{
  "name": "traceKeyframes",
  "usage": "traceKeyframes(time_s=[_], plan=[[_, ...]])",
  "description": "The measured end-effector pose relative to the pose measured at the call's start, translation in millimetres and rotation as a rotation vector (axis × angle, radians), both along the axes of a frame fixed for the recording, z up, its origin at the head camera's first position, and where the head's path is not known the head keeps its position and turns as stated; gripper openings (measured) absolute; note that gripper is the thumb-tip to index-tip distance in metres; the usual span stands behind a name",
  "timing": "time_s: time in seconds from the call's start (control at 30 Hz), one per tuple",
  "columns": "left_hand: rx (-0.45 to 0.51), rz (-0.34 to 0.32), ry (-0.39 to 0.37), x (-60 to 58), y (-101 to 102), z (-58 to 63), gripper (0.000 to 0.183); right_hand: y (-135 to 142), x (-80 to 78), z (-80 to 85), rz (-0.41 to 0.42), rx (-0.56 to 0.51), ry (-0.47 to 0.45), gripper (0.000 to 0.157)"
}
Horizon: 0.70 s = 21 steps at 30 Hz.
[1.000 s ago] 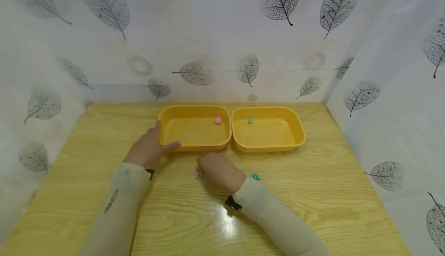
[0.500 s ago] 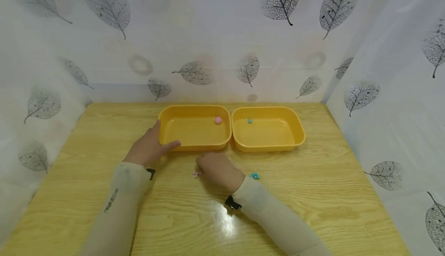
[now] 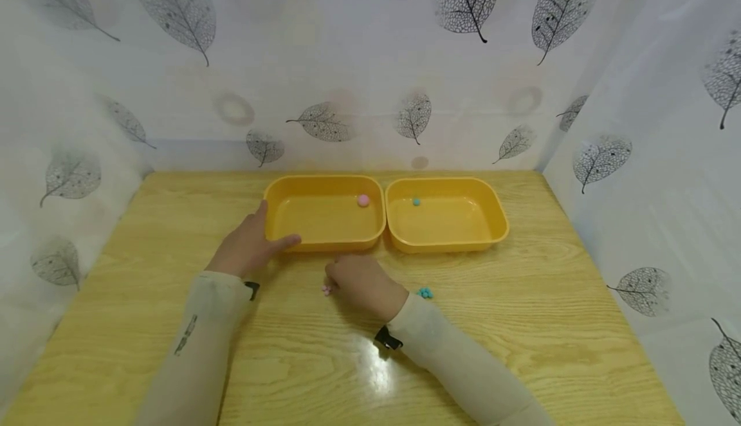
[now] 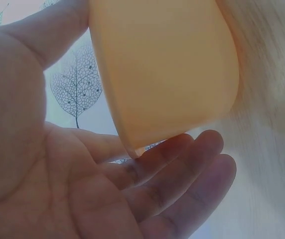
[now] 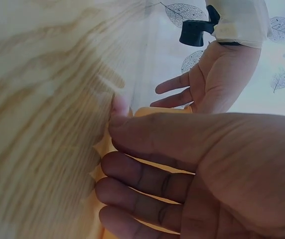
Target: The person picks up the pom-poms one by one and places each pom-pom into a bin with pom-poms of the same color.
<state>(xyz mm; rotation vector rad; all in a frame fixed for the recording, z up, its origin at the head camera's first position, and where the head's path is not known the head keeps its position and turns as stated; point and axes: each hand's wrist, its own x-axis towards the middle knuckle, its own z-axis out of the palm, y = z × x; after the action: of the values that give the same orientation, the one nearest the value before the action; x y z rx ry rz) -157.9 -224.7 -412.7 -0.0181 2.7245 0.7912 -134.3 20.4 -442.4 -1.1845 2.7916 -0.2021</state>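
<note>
My left hand (image 3: 244, 244) holds the front left corner of the left yellow tray (image 3: 324, 246). Its thumb lies at the front rim and its fingers bend round the side, as the left wrist view shows. Over the table just in front of this tray is my right hand (image 3: 366, 284), fingers curled and pointing down. A small group of pink beads (image 3: 327, 290) lies right at its fingertips. In the right wrist view, a blurred pink shape (image 5: 120, 104) shows at the thumb tip; I cannot tell whether a bead is pinched there.
The right yellow tray (image 3: 448, 246) stands against the left one, with a small teal piece (image 3: 416, 202) inside. A pink ball (image 3: 363, 201) sits in the left tray. Teal beads (image 3: 425, 293) lie beside the right wrist. A leaf-print curtain (image 3: 347, 78) encloses the wooden table (image 3: 301, 361).
My right hand has shifted very slightly left at the pink beads, and these sit a touch closer together. The left hand and both trays have stayed put.
</note>
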Motion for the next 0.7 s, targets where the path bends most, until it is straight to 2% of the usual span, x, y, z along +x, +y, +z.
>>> traceKeyframes(time_s=[0.3, 0.5, 0.7], plan=[[-0.004, -0.008, 0.022, -0.8, -2, -2.3, 0.122, 5, -4.1, 4.7, -0.021, -0.053, -0.025, 0.017], [-0.003, -0.026, 0.042, 0.4, -3, -4.0, 0.122, 7, -9.2, 10.5, -0.046, -0.066, -0.091, 0.027], [-0.002, -0.025, 0.047, 0.3, -3, -2.7, 0.121, 8, -13.4, 19.7, -0.069, -0.055, -0.103, 0.022]])
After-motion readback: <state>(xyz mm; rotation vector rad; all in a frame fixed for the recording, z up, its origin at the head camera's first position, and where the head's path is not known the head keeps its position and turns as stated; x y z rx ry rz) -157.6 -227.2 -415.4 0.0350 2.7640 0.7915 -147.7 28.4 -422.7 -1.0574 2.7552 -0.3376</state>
